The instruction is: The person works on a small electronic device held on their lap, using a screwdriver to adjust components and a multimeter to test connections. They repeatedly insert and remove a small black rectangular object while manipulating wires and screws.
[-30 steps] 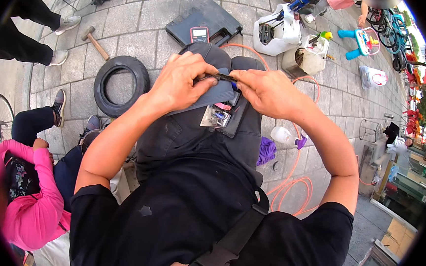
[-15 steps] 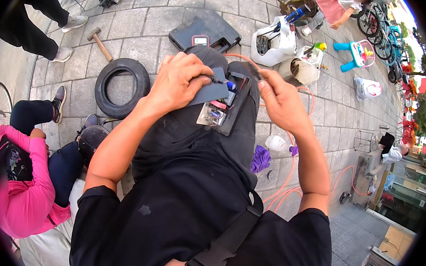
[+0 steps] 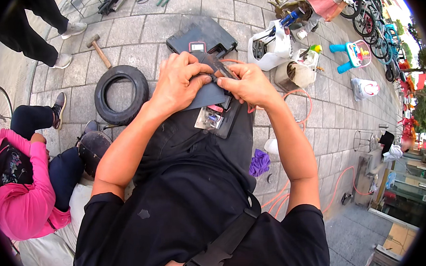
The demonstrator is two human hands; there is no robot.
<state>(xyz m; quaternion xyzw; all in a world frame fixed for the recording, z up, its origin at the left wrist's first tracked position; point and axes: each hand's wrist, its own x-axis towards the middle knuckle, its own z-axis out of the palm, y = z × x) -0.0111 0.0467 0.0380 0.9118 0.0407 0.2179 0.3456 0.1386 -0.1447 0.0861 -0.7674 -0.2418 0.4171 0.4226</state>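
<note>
A gray ribbed sheet (image 3: 204, 98) is over the lap (image 3: 168, 133). At its top, the left hand (image 3: 179, 81) pinches a small dark thing (image 3: 213, 77), fingers nearly together. Right of the sheet, the right hand (image 3: 250, 86) has its thumb and fingers closed on a flat dark strip (image 3: 222, 68). Left of the sheet lies a black tire (image 3: 123, 117).

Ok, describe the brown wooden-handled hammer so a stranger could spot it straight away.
On the left of the view, find the round black rubber tyre lying on grey stone paving. Just beyond its far edge lies the hammer, handle slanting toward it. Its straight brown handle sets it apart from that black ring.
</note>
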